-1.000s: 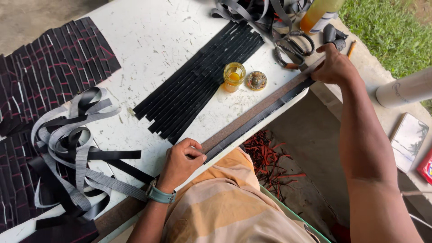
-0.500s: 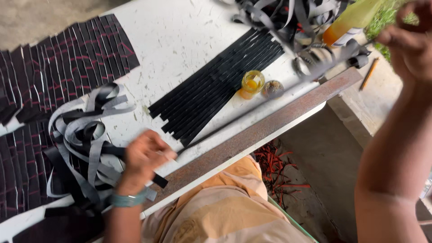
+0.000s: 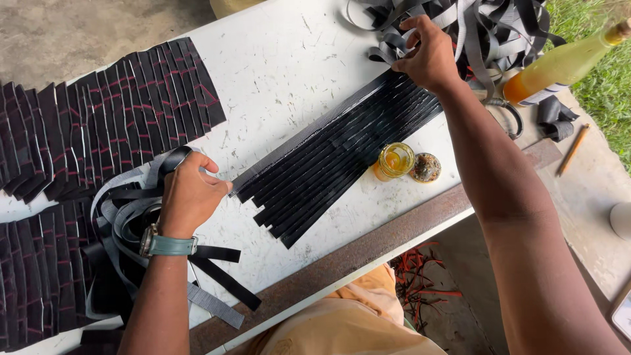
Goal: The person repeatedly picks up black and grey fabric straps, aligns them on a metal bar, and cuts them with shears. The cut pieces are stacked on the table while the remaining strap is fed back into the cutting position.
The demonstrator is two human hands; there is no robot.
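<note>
A long black strip (image 3: pixel 309 135) lies stretched along the far edge of a row of black strips (image 3: pixel 342 164) laid side by side on the white table (image 3: pixel 282 72). My left hand (image 3: pixel 190 197), with a teal watch on its wrist, pinches the strip's near end. My right hand (image 3: pixel 428 56) presses and grips its far end, close to a heap of grey and black straps (image 3: pixel 480 26).
A small glass jar of yellow liquid (image 3: pixel 394 160) and its lid (image 3: pixel 426 167) stand beside the row. A yellow-orange bottle (image 3: pixel 559 66) and a pencil (image 3: pixel 573 150) lie at right. Black sheets with red marks (image 3: pixel 98 125) and loose straps (image 3: pixel 125 220) lie at left. A rusty bar (image 3: pixel 368 243) lines the table's near edge.
Both hands have left the rusty bar at the table's edge and moved onto the table. They now hold a black strip stretched along the far side of the row.
</note>
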